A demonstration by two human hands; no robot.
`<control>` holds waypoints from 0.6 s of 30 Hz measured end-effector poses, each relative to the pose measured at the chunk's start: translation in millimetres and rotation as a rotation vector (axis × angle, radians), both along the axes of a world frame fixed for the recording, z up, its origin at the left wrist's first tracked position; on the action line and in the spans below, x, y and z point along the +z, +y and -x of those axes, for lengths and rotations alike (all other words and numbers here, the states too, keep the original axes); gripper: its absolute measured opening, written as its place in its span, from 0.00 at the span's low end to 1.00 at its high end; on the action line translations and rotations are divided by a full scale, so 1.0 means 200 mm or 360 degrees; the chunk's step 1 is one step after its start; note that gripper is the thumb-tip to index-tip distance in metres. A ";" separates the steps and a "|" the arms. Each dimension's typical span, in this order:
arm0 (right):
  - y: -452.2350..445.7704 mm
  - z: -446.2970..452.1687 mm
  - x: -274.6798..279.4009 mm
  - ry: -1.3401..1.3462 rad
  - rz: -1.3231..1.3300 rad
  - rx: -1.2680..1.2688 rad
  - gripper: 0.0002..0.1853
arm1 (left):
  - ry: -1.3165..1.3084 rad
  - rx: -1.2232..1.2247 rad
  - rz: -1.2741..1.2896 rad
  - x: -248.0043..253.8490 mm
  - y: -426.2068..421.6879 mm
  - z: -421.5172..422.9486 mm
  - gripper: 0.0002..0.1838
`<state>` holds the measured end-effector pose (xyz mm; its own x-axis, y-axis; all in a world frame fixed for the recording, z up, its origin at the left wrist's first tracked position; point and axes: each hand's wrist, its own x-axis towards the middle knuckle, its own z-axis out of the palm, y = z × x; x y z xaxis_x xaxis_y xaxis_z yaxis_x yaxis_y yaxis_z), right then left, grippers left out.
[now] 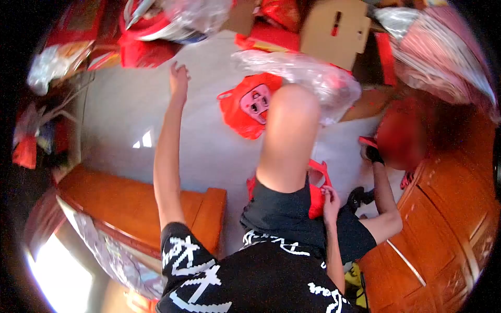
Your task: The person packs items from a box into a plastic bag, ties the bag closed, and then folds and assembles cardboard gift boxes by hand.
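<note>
My left hand [179, 78] reaches far out over the pale floor, its fingers apart and holding nothing. Just beyond its fingertips is a red package [148, 52]. Beside my bent knee, my right hand [330, 201] pinches a red plastic bag [316, 201], which is partly hidden behind my leg. Another red plastic bag [245, 112], with a pink cartoon face on it, lies on the floor past my knee. Clear plastic wrapping [302, 70] rests next to that bag.
A wooden bench [130, 203] stands at left, and carved wooden furniture [449, 208] at right. Another person's arm [383, 190], with a dark wristband, is at right. A cardboard piece [331, 31] and a pink striped bundle [433, 57] lie at the far side.
</note>
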<state>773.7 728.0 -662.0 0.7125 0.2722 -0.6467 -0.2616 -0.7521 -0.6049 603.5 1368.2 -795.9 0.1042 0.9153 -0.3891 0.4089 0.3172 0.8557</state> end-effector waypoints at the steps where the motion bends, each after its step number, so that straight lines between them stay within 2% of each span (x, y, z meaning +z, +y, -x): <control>1: 0.02 0.01 0.02 -0.0046 0.0012 0.0012 0.11 | -0.0070 -0.0184 0.0003 0.05 -0.13 -0.09 0.24; 3: 0.02 0.01 0.01 -0.0106 0.0034 0.0033 0.11 | -0.0009 -0.0796 -0.0001 0.06 -0.42 -0.20 0.23; 5: -0.02 0.03 -0.05 -0.0145 0.0038 0.0061 0.11 | -0.0076 -0.1115 -0.0135 0.00 -0.65 -0.32 0.20; 6: -0.01 0.02 -0.05 -0.0262 0.0102 0.0170 0.10 | 0.0012 -0.1233 -0.0069 0.08 -0.76 -0.42 0.20; 8: 0.05 0.01 -0.01 -0.0495 0.0230 0.0376 0.10 | -0.0319 -0.1324 0.0203 0.00 -0.90 -0.54 0.24; 11: 0.14 0.02 0.05 -0.0642 0.0432 0.0405 0.09 | -0.0247 -0.1659 -0.0092 -0.15 -1.04 -0.81 0.26; 16: 0.19 -0.03 0.09 -0.0551 0.0614 0.0326 0.09 | -0.0179 -0.2060 -0.1047 -0.44 -1.08 -1.39 0.29; 17: 0.20 -0.05 0.07 -0.0585 0.0634 0.0309 0.09 | -0.0197 -0.2118 -0.1169 -0.39 -1.10 -1.47 0.37; 18: 0.21 -0.05 0.05 -0.0608 0.0662 0.0300 0.09 | -0.0114 -0.2102 -0.0976 -0.27 -1.12 -1.52 0.38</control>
